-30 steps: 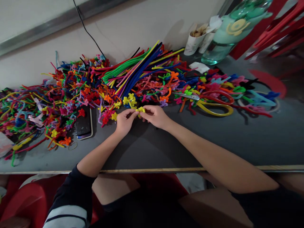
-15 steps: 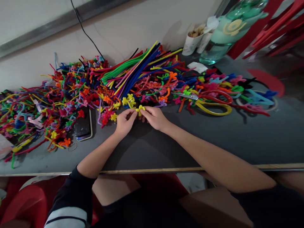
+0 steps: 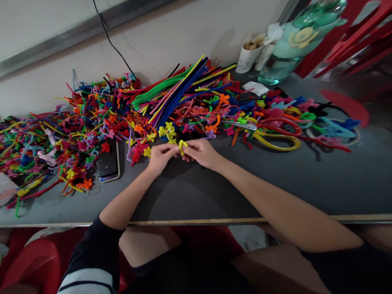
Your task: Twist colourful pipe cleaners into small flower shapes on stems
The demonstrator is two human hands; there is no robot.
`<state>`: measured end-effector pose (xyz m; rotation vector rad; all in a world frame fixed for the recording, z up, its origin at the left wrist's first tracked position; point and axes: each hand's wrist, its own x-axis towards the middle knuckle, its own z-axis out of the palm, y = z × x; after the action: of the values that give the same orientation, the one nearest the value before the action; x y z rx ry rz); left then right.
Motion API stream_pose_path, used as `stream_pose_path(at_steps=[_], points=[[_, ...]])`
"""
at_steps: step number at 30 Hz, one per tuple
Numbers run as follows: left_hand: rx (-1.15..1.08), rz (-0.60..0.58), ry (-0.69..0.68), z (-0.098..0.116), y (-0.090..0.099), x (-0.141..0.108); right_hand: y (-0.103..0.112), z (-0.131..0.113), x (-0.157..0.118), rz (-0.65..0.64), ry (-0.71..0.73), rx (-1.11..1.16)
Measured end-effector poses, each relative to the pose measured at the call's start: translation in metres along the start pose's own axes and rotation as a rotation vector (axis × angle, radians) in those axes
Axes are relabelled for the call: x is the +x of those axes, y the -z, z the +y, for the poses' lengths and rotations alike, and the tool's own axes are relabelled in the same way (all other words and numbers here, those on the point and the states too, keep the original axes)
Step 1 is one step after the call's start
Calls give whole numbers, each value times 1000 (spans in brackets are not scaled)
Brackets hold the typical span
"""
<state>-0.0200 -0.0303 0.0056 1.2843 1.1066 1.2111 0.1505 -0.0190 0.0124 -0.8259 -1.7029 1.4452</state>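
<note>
Left hand (image 3: 161,157) and right hand (image 3: 202,153) both pinch a bent yellow fuzzy pipe cleaner (image 3: 183,145) over grey flat table (image 3: 190,194), left of red-and-yellow-handled metal scissors (image 3: 252,126), apparently mid-shaping, any further bend needing steady fingertips.

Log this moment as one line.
left hand: pinching curled yellow fuzzy stem | right hand: pinching same stem | scissors: right of hands | phone: left of hands, red flower on top

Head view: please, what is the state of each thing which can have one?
left hand, pinching yellow piece
right hand, pinching yellow piece
yellow piece, bent
scissors, lying, blades apparently shut
phone, lying flat, dark
front cup, holding brown pieces
bottle, standing
long stems, mostly straight
</note>
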Motion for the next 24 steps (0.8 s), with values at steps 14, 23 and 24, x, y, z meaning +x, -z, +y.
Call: stream_pose_path(at_steps=[14, 23, 24], points=[[136, 30, -45, -1, -3, -6, 2, 0, -3, 131, 88, -488], [139, 8, -49, -2, -5, -3, 3, -2, -3, 189, 54, -620], [135, 9, -45, -2, -5, -3, 2, -2, -2, 197, 60, -614]])
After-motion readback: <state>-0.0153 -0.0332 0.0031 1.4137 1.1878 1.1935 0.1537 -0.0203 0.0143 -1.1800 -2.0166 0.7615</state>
